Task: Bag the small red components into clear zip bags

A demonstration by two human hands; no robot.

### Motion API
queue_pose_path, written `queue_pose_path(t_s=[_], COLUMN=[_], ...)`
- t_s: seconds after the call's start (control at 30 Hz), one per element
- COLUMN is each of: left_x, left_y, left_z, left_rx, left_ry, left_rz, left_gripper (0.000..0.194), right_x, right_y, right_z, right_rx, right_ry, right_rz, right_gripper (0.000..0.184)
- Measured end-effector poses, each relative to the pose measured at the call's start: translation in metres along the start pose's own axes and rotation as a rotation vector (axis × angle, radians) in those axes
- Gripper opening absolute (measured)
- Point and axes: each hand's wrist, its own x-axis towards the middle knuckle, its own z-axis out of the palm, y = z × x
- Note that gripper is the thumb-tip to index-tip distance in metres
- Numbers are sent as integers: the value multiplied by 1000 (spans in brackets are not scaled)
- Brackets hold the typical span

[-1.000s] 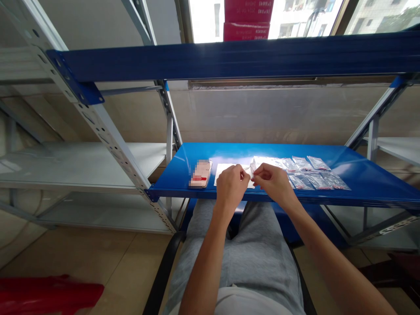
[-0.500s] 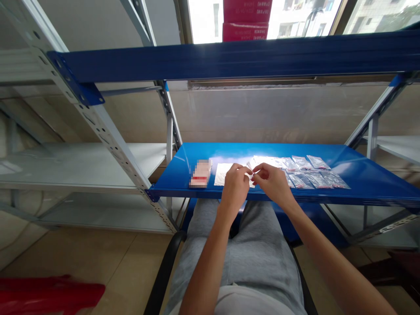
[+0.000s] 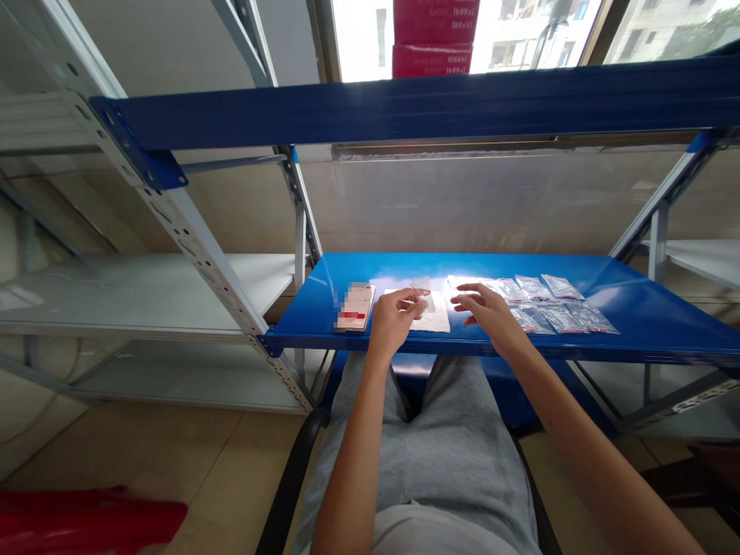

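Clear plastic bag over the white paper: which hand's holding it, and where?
The left hand pinches the clear plastic bag by its left side; the exact spot is too small to tell. The right hand looks empty.

No text surely legible. Red upper box (image 3: 435, 21) and red lower box (image 3: 431, 62) at window: small pale print, too blurred. Phone (image 3: 359, 307): marks too small, partly pixelated.
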Motion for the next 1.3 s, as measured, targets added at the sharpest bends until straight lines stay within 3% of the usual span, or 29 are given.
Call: queue_pose_path(t_s=[0.13, 0.27, 0.53, 0.8, 1.07, 1.17, 1.3], left_x=[-1, -4, -2, -2, -3, -3, -3], left_y=[3, 10, -3, -4, -2, -1, -2], left_z=[-6, -11, -20, -24, -27, -28, -29], left_rx=[-140, -183, -11, 17, -18, -18, -20], left_ry=[-54, -132, -159, -155, -186, -177, -170], left_rz=[-43, -45, -67, -70, -76, -71, -71], left_gripper=[23, 25, 46, 46, 49, 47, 45], right_x=[-1, -5, 1, 2, 2, -1, -4], right_y=[6, 8, 13, 12, 11, 7, 5], right_z=[9, 19, 9, 5, 6, 9, 11], right_rx=[382, 612, 488, 421, 242, 274, 372], right_ry=[-264, -432, -355, -335, -267, -254, -328], right_rz=[258, 315, 203, 197, 98, 91, 144], right_gripper=[26, 19, 17, 24, 40, 41, 38])
